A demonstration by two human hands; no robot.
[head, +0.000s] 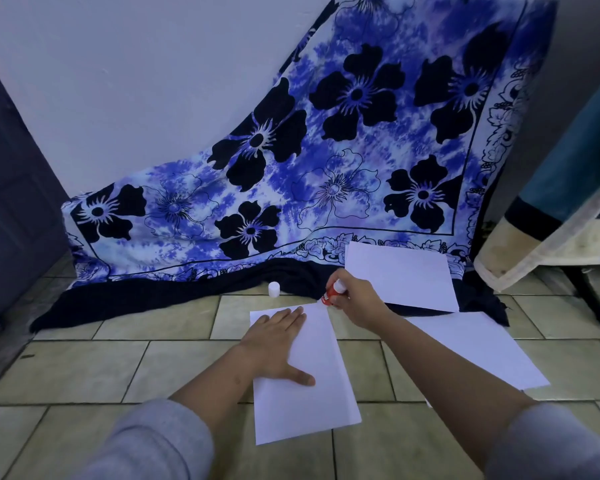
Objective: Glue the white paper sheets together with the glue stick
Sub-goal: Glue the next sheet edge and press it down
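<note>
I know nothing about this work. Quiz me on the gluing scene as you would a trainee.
1. True or false: the left hand lies flat on the nearest sheet.
2. The right hand grips: A) scissors, B) the glue stick, C) a pen.
3. Fill in: the white cap stands off the stick, on the tiled ___.

Key: 1 true; 2 B; 3 floor.

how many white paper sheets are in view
3. One sheet under the left hand, one beyond the right hand partly on the patterned cloth, one on the tiles at the right. More could be stacked beneath.
</note>
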